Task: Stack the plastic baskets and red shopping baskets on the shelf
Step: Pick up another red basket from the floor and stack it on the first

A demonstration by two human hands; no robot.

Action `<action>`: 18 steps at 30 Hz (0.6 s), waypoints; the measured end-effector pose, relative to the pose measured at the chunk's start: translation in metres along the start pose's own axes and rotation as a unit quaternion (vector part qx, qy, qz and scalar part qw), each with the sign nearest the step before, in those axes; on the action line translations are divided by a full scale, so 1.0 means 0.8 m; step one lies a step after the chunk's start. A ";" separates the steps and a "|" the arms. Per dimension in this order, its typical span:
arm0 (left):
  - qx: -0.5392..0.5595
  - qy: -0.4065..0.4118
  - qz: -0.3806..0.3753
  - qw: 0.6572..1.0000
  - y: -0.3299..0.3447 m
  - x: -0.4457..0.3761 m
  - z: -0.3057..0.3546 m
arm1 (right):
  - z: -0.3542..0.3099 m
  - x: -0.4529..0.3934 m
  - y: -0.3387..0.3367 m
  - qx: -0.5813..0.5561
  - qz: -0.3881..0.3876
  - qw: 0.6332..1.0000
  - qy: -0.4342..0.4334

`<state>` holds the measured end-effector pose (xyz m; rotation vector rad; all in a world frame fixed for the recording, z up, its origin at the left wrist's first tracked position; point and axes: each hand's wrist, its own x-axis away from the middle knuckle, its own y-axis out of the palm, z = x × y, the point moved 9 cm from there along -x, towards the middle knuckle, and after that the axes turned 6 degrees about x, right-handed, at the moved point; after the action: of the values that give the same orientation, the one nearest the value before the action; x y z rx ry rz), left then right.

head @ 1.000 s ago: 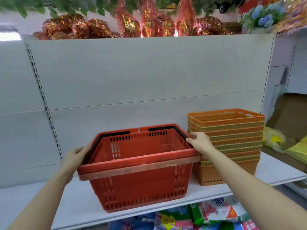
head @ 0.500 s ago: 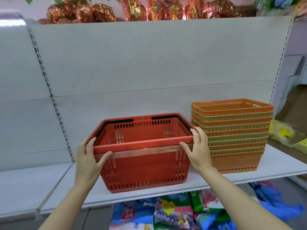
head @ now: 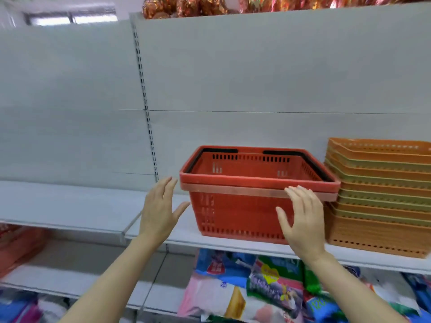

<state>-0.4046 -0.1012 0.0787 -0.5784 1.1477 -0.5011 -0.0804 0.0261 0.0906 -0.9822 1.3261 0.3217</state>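
Observation:
A red shopping basket (head: 240, 213) with black handles folded down stands on the white shelf (head: 98, 213), nested in a second red basket whose paler rim shows just under its own. Against its right side stands a stack of several orange and green plastic baskets (head: 382, 197). My left hand (head: 159, 210) hovers just left of the red basket with fingers spread, off the rim. My right hand (head: 303, 220) is in front of the basket's right front corner, fingers straight, holding nothing.
The shelf's white back panel (head: 256, 78) rises behind the baskets, with a slotted upright (head: 145, 108) left of them. Foil-wrapped goods (head: 186, 7) sit on top. Colourful packets (head: 268, 287) fill the shelf below. Bare shelf extends to the left.
Both hands have let go of the red basket's rim and drawn back with fingers spread. The basket now rests on the shelf beside the orange stack. The view has shifted left.

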 end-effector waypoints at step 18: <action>-0.128 -0.097 -0.098 0.982 -0.203 0.334 -0.320 | -0.522 0.176 0.116 -0.181 -0.156 0.966 -0.102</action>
<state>-0.5682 -0.4363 -0.0758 -0.9507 0.9791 -0.4555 -0.3831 -0.2779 -0.0467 -1.4047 0.9229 0.4190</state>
